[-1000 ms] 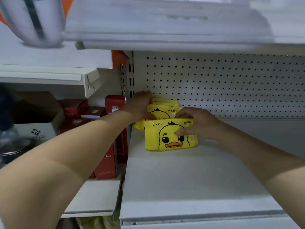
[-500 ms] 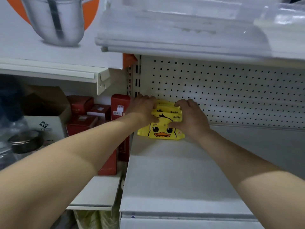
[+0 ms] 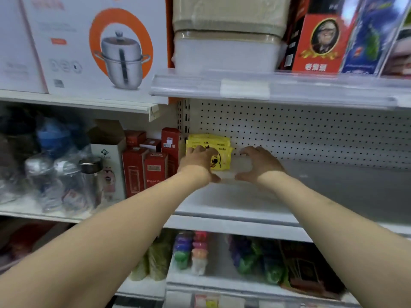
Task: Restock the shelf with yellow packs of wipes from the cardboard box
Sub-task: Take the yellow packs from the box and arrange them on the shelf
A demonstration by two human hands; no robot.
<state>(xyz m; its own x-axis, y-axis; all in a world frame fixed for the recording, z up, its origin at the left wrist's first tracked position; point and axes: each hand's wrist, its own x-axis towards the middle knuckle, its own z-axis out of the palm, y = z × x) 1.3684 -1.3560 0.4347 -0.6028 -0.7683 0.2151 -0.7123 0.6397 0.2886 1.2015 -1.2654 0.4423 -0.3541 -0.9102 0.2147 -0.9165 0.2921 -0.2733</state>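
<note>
**A:** Several packs point(image 3: 219, 144) lie piled at the shelf's point(image 3: 244, 203) 10 o'clock corner, against the pegboard point(image 3: 311, 134). What has changed?

**B:** I begin from the left. Half a second ago the left hand point(image 3: 198, 162) pressed on the packs. Now it is in front of them, at their 7 o'clock, with the fingers loose and spread, and it holds nothing. I cannot tell if it still touches the front pack.

**A:** And the right hand point(image 3: 259, 163)?

**B:** It was also on the packs. Now it is off them, at their 3 o'clock, near but apart. The fingers are loosely bent and it is empty.

**A:** What does this mean for the task?

**B:** I think this batch is placed and squared. More packs from the box should be next, because the shelf toward 3 o'clock is bare.

**A:** What is hidden?

**B:** The left hand covers much of the front pack, so I cannot count the packs. The box is out of view. Motion blur makes the small print unreadable.
</note>
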